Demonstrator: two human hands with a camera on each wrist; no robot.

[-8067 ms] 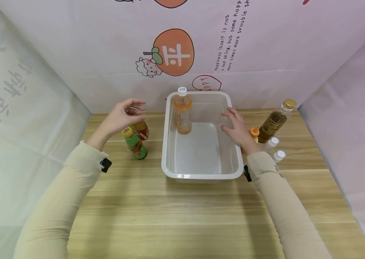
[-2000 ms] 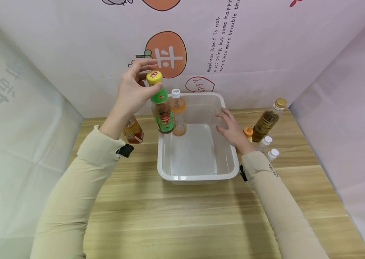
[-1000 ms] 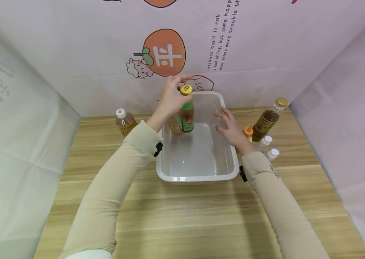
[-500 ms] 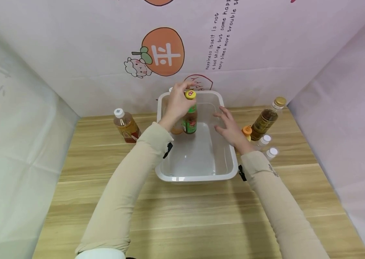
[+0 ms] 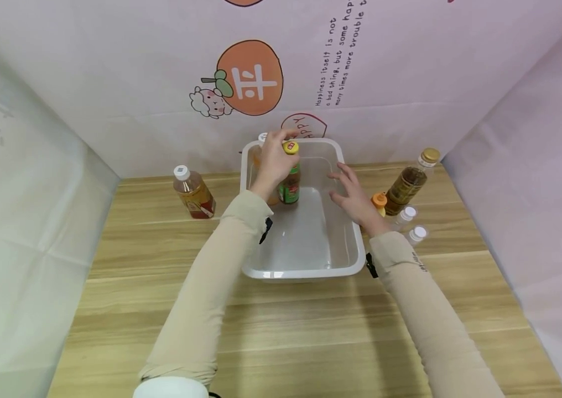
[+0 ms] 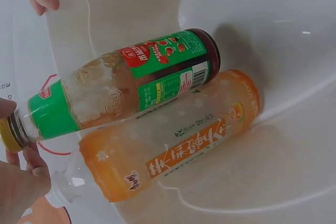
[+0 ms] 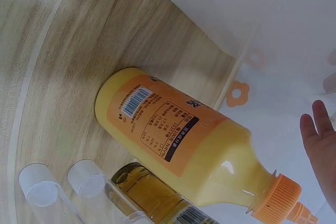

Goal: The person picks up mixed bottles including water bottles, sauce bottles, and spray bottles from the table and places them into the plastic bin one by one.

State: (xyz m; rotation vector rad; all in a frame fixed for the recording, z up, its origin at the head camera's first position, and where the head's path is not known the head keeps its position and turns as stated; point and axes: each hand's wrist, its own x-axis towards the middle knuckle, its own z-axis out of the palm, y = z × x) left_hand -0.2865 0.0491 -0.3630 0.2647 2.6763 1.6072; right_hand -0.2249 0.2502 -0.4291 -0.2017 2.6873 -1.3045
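Note:
In the head view my left hand [image 5: 273,163] is inside the back left of the white plastic tub [image 5: 306,273]. Its thumb and fingers pinch the yellow cap of a glass sauce bottle [image 6: 173,56] with green labels, which stands upright on the tub floor or just above it; I cannot tell which. Close beside it stands an orange-labelled drink bottle [image 6: 194,140], mostly hidden by the hand in the head view. My right hand [image 5: 357,202] is at the tub's right rim, fingers loosely extended over the edge and holding nothing.
Left of the tub stands an amber bottle with a white cap [image 5: 194,193]. On the right are a yellow squeeze bottle [image 7: 178,135], a gold-capped oil bottle [image 5: 407,185] and two small white-capped bottles [image 5: 417,235]. A printed backdrop [image 5: 385,77] rises behind the wooden table [image 5: 286,337].
My left hand took the sauce bottle from the table left of the tub, carried it right over the rim and lowered it beside the drink bottle. The right hand has stayed at the rim.

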